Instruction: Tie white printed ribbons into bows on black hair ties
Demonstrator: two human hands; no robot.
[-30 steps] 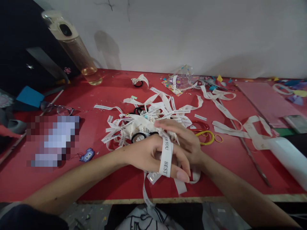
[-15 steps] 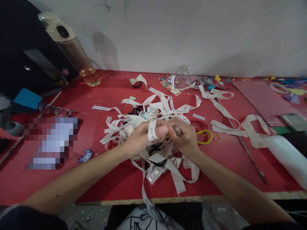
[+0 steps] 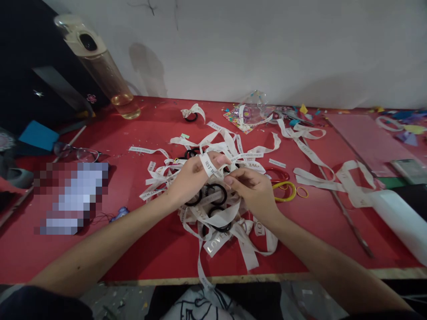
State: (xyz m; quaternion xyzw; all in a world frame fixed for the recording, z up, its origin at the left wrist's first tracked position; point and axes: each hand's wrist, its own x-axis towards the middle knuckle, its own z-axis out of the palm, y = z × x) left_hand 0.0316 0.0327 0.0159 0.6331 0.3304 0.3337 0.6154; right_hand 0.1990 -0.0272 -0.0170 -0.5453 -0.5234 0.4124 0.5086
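Observation:
White printed ribbon (image 3: 208,165) is wrapped round the fingers of my left hand (image 3: 193,178), which is closed on it above the middle of the pile. My right hand (image 3: 252,186) touches the ribbon from the right, thumb and fingers pinched at its end. Beneath both hands lies a tangled heap of white lettered ribbons (image 3: 245,242). Black hair ties (image 3: 216,194) show among the ribbons just below my hands. A finished-looking bow on a black tie (image 3: 191,116) lies apart, behind the heap.
On the red table (image 3: 133,253) are a clear bottle (image 3: 110,80), glasses (image 3: 87,154) and a blurred phone (image 3: 71,198) at left. Yellow-handled scissors (image 3: 287,191), loose ribbons (image 3: 313,153), a thin stick (image 3: 350,222) and a white roll (image 3: 396,218) lie at right.
My left hand has turned and shifted slightly up and left, its thumb now behind the ribbon. A small gap has opened between the hands, showing black hair ties below.

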